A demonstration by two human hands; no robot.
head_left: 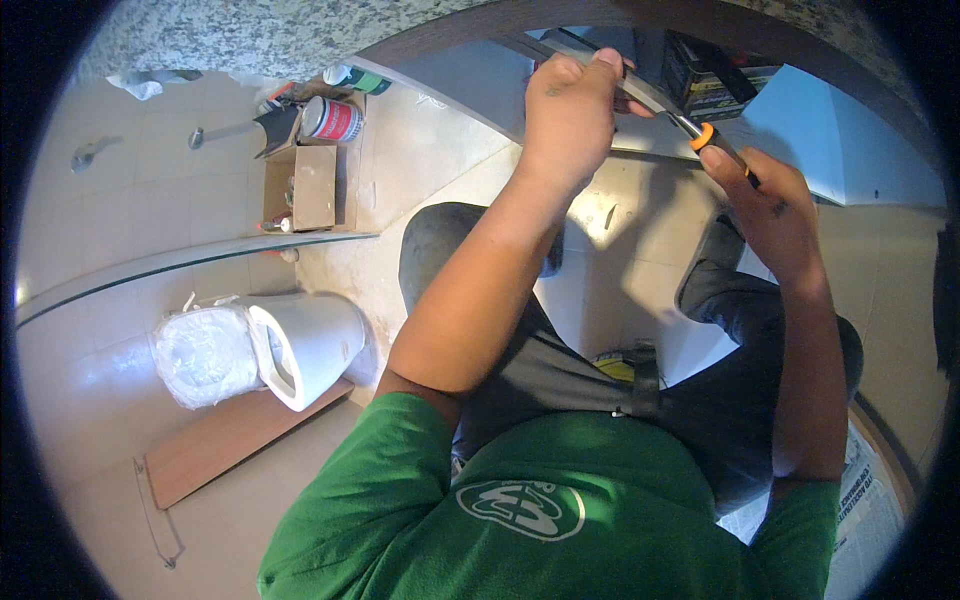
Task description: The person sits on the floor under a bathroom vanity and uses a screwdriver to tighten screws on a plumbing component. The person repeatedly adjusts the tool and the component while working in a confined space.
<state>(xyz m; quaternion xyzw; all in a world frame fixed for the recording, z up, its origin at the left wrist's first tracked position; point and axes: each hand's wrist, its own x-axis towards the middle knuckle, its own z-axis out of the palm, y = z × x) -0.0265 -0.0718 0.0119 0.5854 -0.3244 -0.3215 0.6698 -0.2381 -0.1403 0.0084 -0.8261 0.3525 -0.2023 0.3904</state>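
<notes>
My left hand (570, 115) is raised at the top centre, its fingers wrapped round a long silver metal strip (645, 95) beneath the dark edge (470, 35) of a granite counter. My right hand (770, 205) grips a hand tool (715, 145) with an orange and black handle, thumb along the handle. The tool's metal shaft points up and left at the strip's lower end; I cannot tell if they touch. A dark boxy object (700, 70) sits behind the strip, and a light blue panel (795, 130) stands to the right.
To the left are cardboard boxes (310, 185) with a red and white tin (330, 118), a glass partition edge (150, 265), a white toilet (315, 355) and a wooden board (245, 445). My bent legs (730, 285) are below my hands, with newspaper (865, 480) at lower right.
</notes>
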